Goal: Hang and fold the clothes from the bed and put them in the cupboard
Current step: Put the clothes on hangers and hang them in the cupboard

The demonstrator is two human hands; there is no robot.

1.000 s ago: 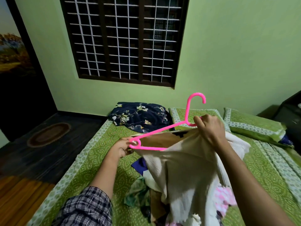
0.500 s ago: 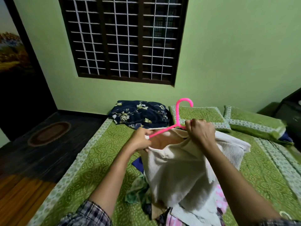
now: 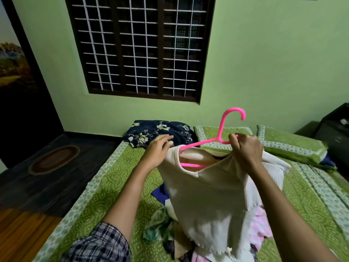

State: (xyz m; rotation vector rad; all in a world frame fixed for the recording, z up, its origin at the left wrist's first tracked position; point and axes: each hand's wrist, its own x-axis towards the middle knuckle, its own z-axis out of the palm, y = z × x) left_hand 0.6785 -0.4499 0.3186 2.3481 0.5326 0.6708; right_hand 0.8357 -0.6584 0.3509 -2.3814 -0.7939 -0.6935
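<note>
Fingers of the right hand (image 3: 245, 150) are clenched around the right arm of a pink plastic hanger (image 3: 221, 129), and a bunch of cream ribbed knit garment (image 3: 207, 195) is gathered in the same fist. The hanger is held up above the bed, tilted, with its hook pointing up and to the right in front of the green wall. Its left arm and lower bar sit inside the garment's neckline, showing through the opening.

The left hand (image 3: 158, 150) is released, its fingers stretched nearly straight and touching the garment's left shoulder edge, just beside the hanger's left tip. A blue-and-white checked sleeve (image 3: 100, 244) covers that upper arm.

The garment hangs from the hanger down to a loose pile of mixed clothes (image 3: 258, 227) with pink, white, green and dark pieces, which lies on the green patterned bedsheet (image 3: 117, 186).

Near the head of the bed lies a crumpled navy cloth with pale flowers (image 3: 160, 131), and beside it 2 green pillows with pale borders, 1 behind the hanger (image 3: 209, 133) and 1 further right (image 3: 294, 148). A dark-framed window with a white grille (image 3: 139, 48) is set in the wall above. An oval brown mat (image 3: 54, 159) lies on the dark floor to the left, and a dark cabinet (image 3: 336, 127) stands at the right edge.
</note>
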